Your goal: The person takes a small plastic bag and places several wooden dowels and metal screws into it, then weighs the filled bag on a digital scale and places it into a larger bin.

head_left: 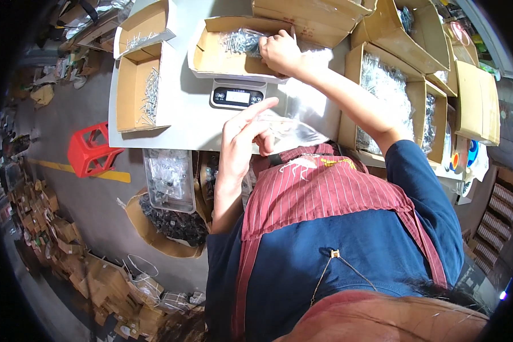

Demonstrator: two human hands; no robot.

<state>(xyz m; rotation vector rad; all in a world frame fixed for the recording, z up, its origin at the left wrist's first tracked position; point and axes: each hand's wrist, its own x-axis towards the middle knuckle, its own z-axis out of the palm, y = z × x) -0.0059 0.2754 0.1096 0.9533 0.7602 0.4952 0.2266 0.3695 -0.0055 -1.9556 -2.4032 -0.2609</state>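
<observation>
My right hand (282,52) reaches into a long, shallow cardboard box (208,65), its fingers curled down onto a heap of metal screws (239,42). What lies under the fingertips is partly hidden. Just in front of that box is a white digital scale (238,96) with a dark panel; the box seems to rest on it. Nearer to me, my left hand (242,131) has its index finger stretched out, while the thumb and other fingers grip a clear plastic bag (296,131). The bag hangs at the table's front edge.
Two cardboard trays of long screws, one of them a near tray (134,91), stand on the left of the table. Open boxes (382,85) of bagged parts crowd the right. Below the front edge sits a clear plastic bin (171,182). A red stool (94,149) stands on the floor.
</observation>
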